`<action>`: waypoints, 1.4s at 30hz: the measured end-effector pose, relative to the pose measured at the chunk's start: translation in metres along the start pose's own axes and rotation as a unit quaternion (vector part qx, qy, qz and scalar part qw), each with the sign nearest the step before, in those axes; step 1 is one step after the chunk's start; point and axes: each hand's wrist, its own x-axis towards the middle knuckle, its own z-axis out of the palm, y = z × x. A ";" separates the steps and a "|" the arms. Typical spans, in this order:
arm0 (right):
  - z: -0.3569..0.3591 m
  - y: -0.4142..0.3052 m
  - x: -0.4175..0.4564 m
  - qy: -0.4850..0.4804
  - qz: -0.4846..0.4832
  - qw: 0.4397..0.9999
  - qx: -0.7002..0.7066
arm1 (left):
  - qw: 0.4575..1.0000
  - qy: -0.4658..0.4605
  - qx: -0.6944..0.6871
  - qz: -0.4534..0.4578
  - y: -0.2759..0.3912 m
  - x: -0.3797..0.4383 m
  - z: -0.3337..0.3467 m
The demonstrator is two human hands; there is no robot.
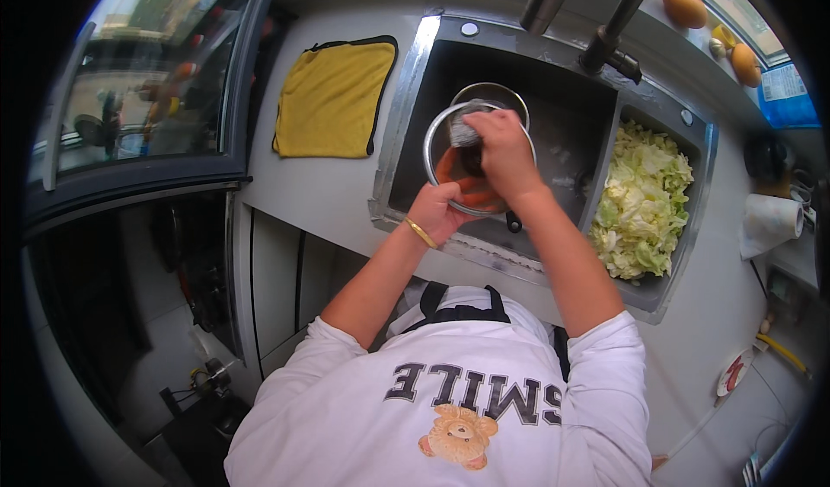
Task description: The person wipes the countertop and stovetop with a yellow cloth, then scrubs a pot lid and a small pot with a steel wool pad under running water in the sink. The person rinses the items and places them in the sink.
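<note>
Over the left basin of a grey double sink (403,162), my left hand (441,211) grips the near rim of a shiny metal bowl (433,138), fingers outside and below it. A gold-coloured bangle is on the left wrist. My right hand (502,153) reaches into the bowl, closed on a grey scouring pad (465,130) at the inner wall. Behind the bowl, lower in the basin, shows the rim of another round metal vessel (496,86). A dark handle end with a hole (513,222) shows below the bowl.
Torn cabbage or lettuce leaves (642,201) fill the right basin. A yellow cloth (337,98) lies on the counter at left. The faucet (600,49) rises behind the sink. Orange-coloured fruit (684,5) lines the sill; a paper roll (771,224) stands at right. An open window (155,85) is at left.
</note>
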 end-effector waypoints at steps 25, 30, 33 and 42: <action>-0.007 -0.009 0.004 -0.025 -0.024 0.997 0.066 | 0.999 -0.018 0.030 0.019 0.011 -0.003 -0.002; -0.023 -0.012 -0.023 -0.105 -0.013 0.994 0.018 | 0.994 -0.021 0.048 0.094 0.029 -0.005 -0.004; -0.027 0.001 -0.005 -0.043 -0.005 0.999 -0.032 | 0.998 -0.029 0.024 0.055 0.028 -0.011 0.005; -0.027 -0.007 -0.017 -0.074 -0.013 0.995 -0.060 | 0.995 -0.013 0.049 0.081 0.030 -0.009 0.007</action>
